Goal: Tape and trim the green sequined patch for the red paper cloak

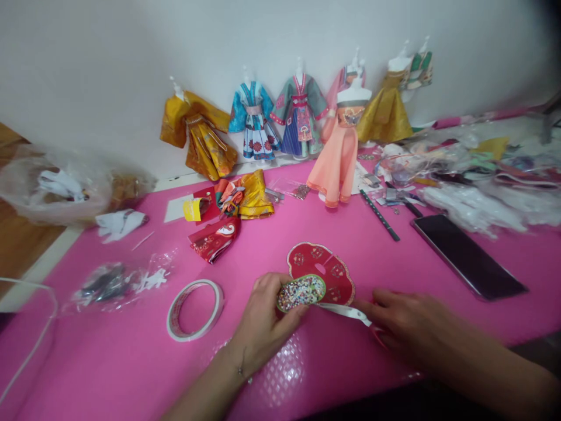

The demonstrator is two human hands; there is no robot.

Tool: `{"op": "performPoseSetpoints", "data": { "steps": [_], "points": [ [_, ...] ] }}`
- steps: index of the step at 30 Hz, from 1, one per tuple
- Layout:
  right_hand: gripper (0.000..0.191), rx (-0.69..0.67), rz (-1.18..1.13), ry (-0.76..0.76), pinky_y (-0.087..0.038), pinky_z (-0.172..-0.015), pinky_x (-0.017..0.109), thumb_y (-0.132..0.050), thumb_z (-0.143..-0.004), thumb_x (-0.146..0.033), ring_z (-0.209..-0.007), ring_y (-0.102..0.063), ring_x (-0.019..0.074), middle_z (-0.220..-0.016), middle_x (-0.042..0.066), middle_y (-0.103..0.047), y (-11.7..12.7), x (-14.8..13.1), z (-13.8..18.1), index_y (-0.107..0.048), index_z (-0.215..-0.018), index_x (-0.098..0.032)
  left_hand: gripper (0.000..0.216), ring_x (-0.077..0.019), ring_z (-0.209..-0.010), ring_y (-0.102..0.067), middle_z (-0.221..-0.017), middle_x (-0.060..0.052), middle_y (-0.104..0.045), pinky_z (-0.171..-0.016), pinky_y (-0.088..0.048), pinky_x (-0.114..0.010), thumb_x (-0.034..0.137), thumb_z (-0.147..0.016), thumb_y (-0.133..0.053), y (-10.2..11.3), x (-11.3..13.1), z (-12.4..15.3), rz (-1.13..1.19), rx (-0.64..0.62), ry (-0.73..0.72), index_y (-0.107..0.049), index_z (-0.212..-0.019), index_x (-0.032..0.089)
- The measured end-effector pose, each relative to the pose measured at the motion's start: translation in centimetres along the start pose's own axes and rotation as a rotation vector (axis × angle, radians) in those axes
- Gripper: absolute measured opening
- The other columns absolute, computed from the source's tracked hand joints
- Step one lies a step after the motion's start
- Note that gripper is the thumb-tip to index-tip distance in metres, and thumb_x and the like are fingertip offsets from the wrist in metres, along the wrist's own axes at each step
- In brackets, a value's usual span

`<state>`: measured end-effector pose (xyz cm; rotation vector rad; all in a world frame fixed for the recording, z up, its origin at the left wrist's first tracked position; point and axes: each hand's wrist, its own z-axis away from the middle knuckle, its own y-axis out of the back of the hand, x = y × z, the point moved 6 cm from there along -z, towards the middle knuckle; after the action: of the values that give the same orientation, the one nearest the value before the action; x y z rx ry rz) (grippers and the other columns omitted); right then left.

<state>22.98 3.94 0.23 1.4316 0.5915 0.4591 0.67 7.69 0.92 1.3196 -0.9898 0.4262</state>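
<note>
On the pink table (272, 245), at the near edge of the red collar (322, 266), the left hand (263, 321) is pinching the beaded oval (301, 292) while the right hand (407, 327), fingers closed on a white strip (346, 311), is apparently peeling it off the oval, which is calling for a steady pull.

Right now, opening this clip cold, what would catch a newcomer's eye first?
The bright pink table cover fills the view, with a row of small mannequins in colourful costumes along the white wall. Front centre, the left hand pinches an oval speckled piece with a green rim over a red scalloped paper shape, the right hand beside it.
</note>
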Motion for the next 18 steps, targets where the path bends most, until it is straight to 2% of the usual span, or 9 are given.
{"op": "performPoseSetpoints", "data": {
  "steps": [7, 12, 18],
  "points": [
    [0.039, 0.057, 0.035, 0.019, -0.028, -0.05, 0.036, -0.052, -0.081, -0.003, -0.058, -0.067, 0.0204, -0.077, 0.0, -0.063, 0.8, -0.4, 0.0, -0.062, -0.111, -0.025, 0.024, -0.0256, -0.088, -0.056, -0.097, -0.007, -0.062, -0.081, -0.042, -0.04, 0.04, -0.092, -0.056, -0.6, 0.1, 0.1, 0.024, -0.078, -0.033, -0.058, -0.103, 0.019],
    [0.036, 0.074, -0.012, -0.002, -0.035, -0.051, 0.035, -0.058, -0.081, -0.005, -0.061, -0.068, 0.0199, -0.08, 0.0, -0.063, 1.6, -0.3, 0.6, -0.062, -0.11, -0.025, 0.024, -0.0257, -0.088, -0.055, -0.095, -0.007, -0.062, -0.081, -0.041, -0.04, 0.04, -0.092, -0.055, -0.7, 0.0, 0.0, 0.013, -0.075, -0.024, -0.058, -0.102, 0.018],
    [0.031, 0.061, 0.023, -0.046, -0.038, -0.05, 0.035, -0.06, -0.081, -0.008, -0.062, -0.069, 0.0216, -0.081, 0.0, -0.064, 1.3, 0.3, 1.4, -0.062, -0.107, -0.025, 0.025, -0.0257, -0.088, -0.054, -0.097, -0.007, -0.062, -0.081, -0.041, -0.04, 0.041, -0.093, -0.055, -0.7, -0.2, 0.3, 0.01, -0.076, -0.035, -0.057, -0.104, 0.018]
  ]
}}
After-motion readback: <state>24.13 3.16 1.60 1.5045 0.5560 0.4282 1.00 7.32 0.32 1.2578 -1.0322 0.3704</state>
